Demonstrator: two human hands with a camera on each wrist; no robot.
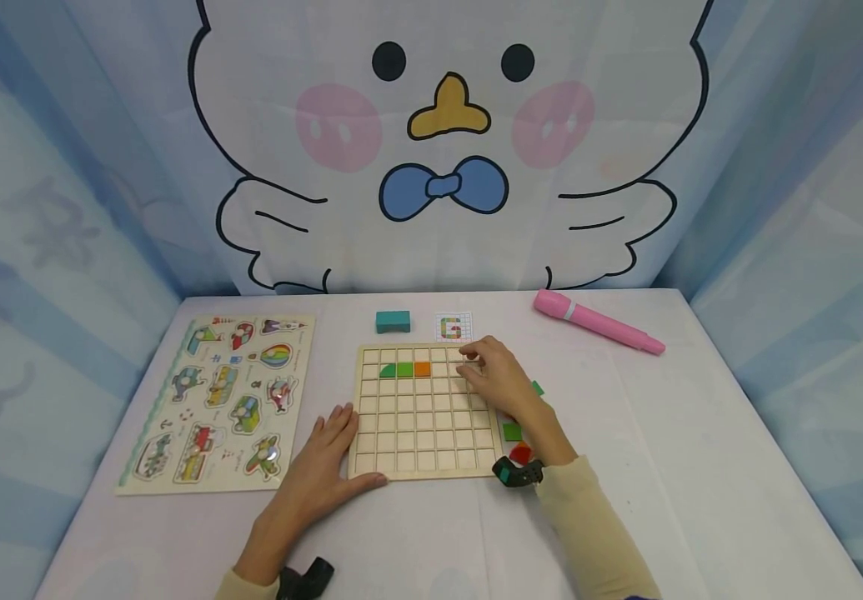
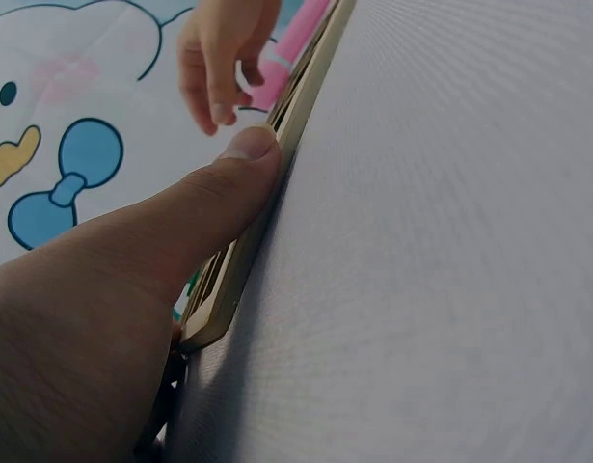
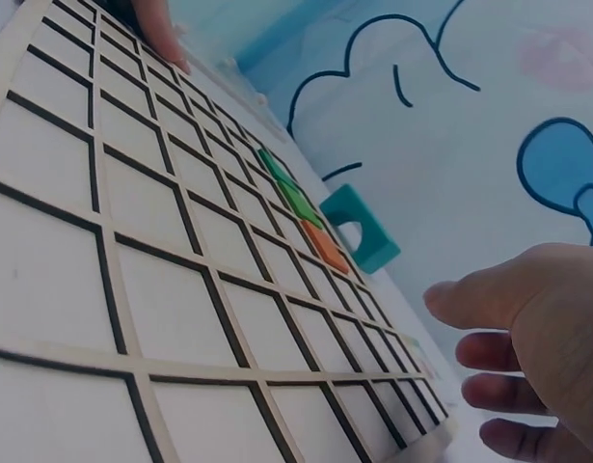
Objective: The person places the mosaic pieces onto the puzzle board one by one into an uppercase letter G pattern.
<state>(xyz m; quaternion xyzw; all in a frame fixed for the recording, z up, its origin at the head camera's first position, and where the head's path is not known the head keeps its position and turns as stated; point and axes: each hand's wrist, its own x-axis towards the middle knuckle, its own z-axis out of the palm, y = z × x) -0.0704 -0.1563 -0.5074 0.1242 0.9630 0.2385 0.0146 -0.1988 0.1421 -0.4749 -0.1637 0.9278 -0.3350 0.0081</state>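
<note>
A wooden grid board (image 1: pixel 416 425) lies on the table; a green rounded-corner tile (image 1: pixel 388 372), a green square tile (image 1: pixel 404 369) and an orange square tile (image 1: pixel 422 369) sit side by side in its second row. My left hand (image 1: pixel 320 467) rests at the board's near left corner, fingers straight along the side; in the left wrist view its thumb (image 2: pixel 251 145) presses the edge. Over the board's far right part hovers my right hand (image 1: pixel 502 379). Its thumb (image 3: pixel 460 301) and bent fingers stand apart in the right wrist view, with nothing visible between them.
Right of the board, partly behind my right arm, lie green pieces (image 1: pixel 512 432) and a red piece (image 1: pixel 521 453). Beyond it are a teal arch block (image 1: pixel 393 322) and a card with a coloured G (image 1: pixel 453 327). A picture board (image 1: pixel 202 417) lies left, a pink pen-shaped object (image 1: pixel 599 322) far right.
</note>
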